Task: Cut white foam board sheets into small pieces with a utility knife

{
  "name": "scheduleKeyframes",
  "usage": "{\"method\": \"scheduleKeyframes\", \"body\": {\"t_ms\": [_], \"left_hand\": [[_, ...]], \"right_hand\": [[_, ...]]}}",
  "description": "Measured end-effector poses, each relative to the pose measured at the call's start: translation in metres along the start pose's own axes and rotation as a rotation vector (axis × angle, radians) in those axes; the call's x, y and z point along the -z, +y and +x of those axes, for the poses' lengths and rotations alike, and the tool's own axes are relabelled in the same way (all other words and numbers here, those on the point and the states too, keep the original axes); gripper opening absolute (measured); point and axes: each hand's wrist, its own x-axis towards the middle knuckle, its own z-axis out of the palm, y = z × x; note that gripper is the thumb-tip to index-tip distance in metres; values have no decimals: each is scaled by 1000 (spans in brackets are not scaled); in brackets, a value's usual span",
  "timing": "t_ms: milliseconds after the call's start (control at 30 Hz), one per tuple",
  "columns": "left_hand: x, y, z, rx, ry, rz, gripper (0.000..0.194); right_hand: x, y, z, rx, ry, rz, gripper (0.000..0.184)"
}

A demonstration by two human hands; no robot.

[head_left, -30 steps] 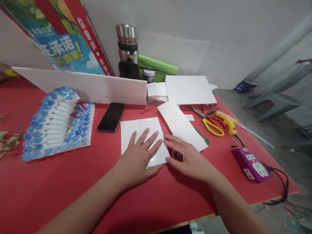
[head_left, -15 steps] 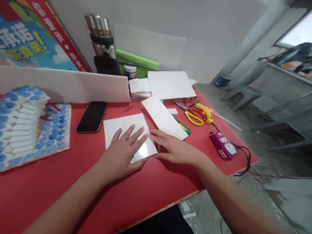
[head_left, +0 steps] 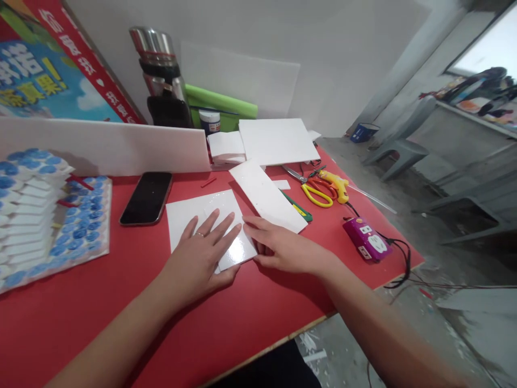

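A white square board [head_left: 181, 215] with a glossy clear patch lies on the red table. Across it my left hand [head_left: 202, 250] rests flat, fingers spread, with a ring on one finger. At the board's right edge is my right hand [head_left: 283, 248], its fingertips touching that edge and its lower fingers curled beneath the palm; whether they grip the board I cannot make out. Beyond the right hand lies a white strip of board [head_left: 269, 196], partly over a green utility knife [head_left: 299, 209].
Right of the knife are yellow-and-red-handled scissors [head_left: 317, 195], a yellow glue gun [head_left: 336, 186] and a purple power socket [head_left: 367, 240] with cables. A phone [head_left: 146, 198] and a blue-dotted white model [head_left: 81, 226] lie left. A steel flask [head_left: 159, 75] stands behind.
The view has shifted slightly, so everything sits a little further left. Both hands keep nearly the same place on the board.
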Motion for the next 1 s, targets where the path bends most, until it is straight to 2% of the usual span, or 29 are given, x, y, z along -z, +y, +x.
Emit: {"method": "scheduleKeyframes", "body": {"t_ms": [200,433,633,1000], "left_hand": [[-1,0,1,-10,31,-18,69],[-4,-1,2,-4,66,-73,70],[-5,-1,2,-14,78,-50,70],[2,-9,8,-11,40,-88,66]], "right_hand": [[2,-2,0,5,10,-10,57],[5,-3,1,4,4,4,62],[9,-4,1,-1,-9,7,56],[6,-8,4,-18,-9,-108,49]]}}
